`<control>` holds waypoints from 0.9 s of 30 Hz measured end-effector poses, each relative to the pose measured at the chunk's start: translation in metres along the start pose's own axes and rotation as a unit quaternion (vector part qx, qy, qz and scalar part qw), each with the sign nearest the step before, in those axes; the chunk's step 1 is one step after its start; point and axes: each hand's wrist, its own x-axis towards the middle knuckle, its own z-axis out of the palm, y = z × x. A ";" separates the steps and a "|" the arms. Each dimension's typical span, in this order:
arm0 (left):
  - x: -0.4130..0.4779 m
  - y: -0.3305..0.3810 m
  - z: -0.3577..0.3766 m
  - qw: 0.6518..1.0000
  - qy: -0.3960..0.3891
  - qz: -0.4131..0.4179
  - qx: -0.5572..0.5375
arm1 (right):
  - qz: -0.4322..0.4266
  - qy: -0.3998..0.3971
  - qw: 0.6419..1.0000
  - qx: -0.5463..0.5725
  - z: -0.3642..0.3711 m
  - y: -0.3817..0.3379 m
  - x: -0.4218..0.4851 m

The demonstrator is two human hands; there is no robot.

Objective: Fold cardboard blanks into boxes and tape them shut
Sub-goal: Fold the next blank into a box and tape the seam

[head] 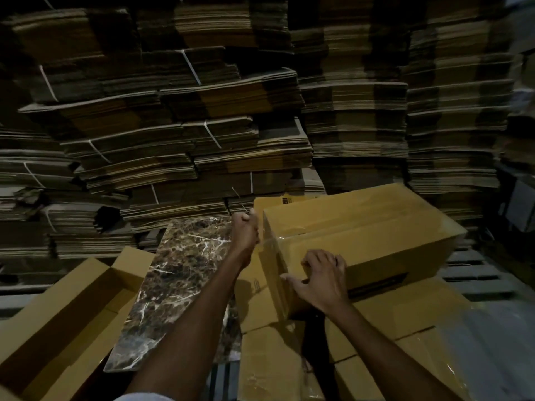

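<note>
A closed brown cardboard box (376, 227) lies on a pile of flat cardboard at centre right, with clear tape running along its top seam and down its near left end. My left hand (246, 230) is curled into a fist just left of the box's upper left corner, and seems to pinch the clear tape (265, 244) stretched to the box; what it holds is hard to see. My right hand (321, 280) rests on the box's near corner with fingers spread and bent, pressing the top and the front edge.
An open long cardboard box (66, 308) lies at lower left. A dark marbled slab (185, 273) lies between it and the taped box. Flat blanks (405, 319) lie under the box. Tall stacks of tied flat cardboard (202, 111) fill the background. Pallet slats (477, 273) show at right.
</note>
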 end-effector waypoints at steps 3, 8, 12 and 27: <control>0.000 -0.012 0.007 0.942 -0.046 0.110 0.314 | 0.025 -0.018 0.999 0.012 -0.001 -0.020 0.003; 0.012 -0.030 0.011 0.857 -0.165 0.138 0.468 | -0.001 -0.112 0.994 -0.002 -0.018 -0.015 0.007; 0.021 -0.030 0.014 0.786 -0.146 0.245 0.549 | 0.023 -0.122 0.992 -0.001 -0.036 0.009 0.005; 0.023 -0.055 0.035 0.988 0.003 -0.105 -0.111 | 0.104 -0.129 0.975 -0.146 -0.037 0.000 0.005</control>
